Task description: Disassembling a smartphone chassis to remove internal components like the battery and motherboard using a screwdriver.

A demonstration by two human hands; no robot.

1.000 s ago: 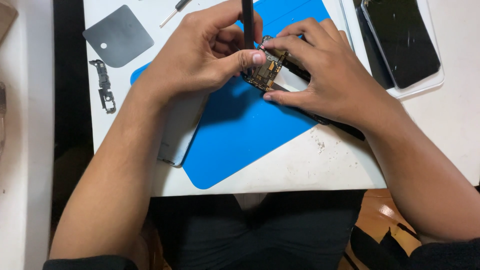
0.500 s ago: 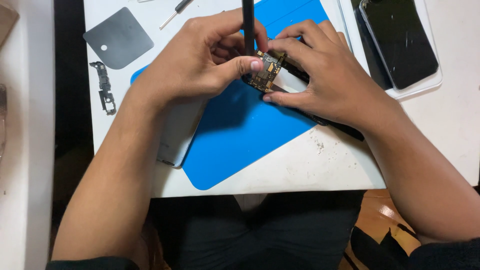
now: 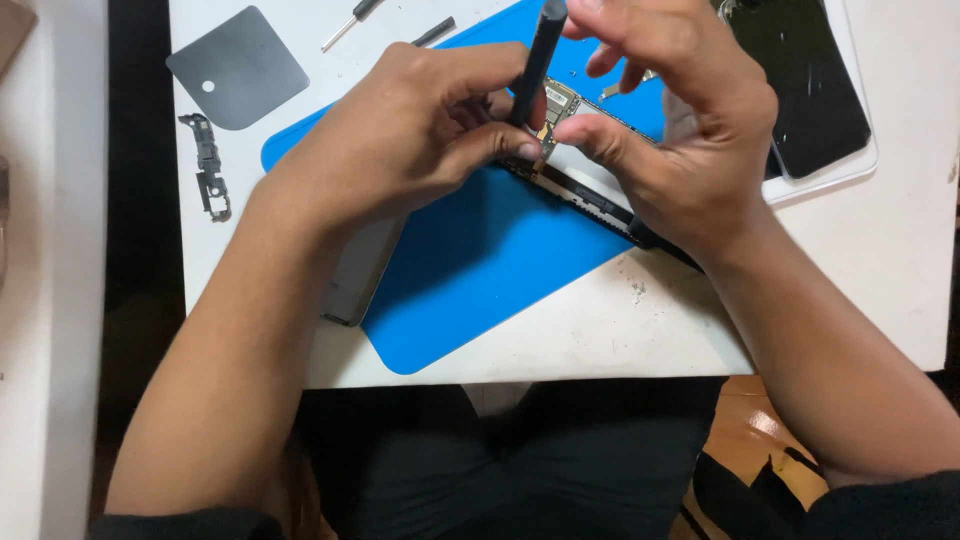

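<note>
Over the blue work mat (image 3: 480, 270) on the white table (image 3: 850, 290), the left hand (image 3: 400, 140) closes its fingers around a black screwdriver (image 3: 538, 55), tip down on a small circuit board (image 3: 556, 108). The right hand (image 3: 680, 120) pinches the board's right edge with its thumb, its other fingers loosely spread. A grey plate (image 3: 238, 68) lies far left.

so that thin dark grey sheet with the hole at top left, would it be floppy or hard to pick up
The grey sheet looks very thin and lies flat on the white table, so it is probably light, somewhat flexible, and hard to get a fingertip under. Pushed, it would likely slide rather than tip.
</note>
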